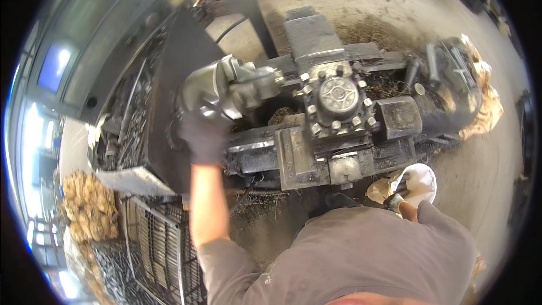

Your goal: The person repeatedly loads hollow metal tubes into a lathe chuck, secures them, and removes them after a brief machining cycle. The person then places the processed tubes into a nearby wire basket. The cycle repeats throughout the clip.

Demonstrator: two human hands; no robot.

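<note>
My left hand (205,140), in a dark glove, is blurred against the near side of the lathe's steel chuck (207,84). Whether its fingers grip the chuck is not clear. Metal jaws (250,80) protrude from the chuck towards the right. A square tool post (338,95) with a round cap and several clamping bolts stands on the lathe carriage (292,161). Low on the right, my right hand (396,202), also gloved, is at the mouth of a white bucket (423,182). The glove and bucket overlap, and I cannot tell what the fingers hold.
Metal rods and oily parts lie in the headstock's top tray (135,106). Below left stand a wire-mesh crate (161,237) and a stack of rusty brown parts (89,205). Cylindrical parts (432,65) rest at the bed's right end. Dark chips litter the floor (372,29) behind.
</note>
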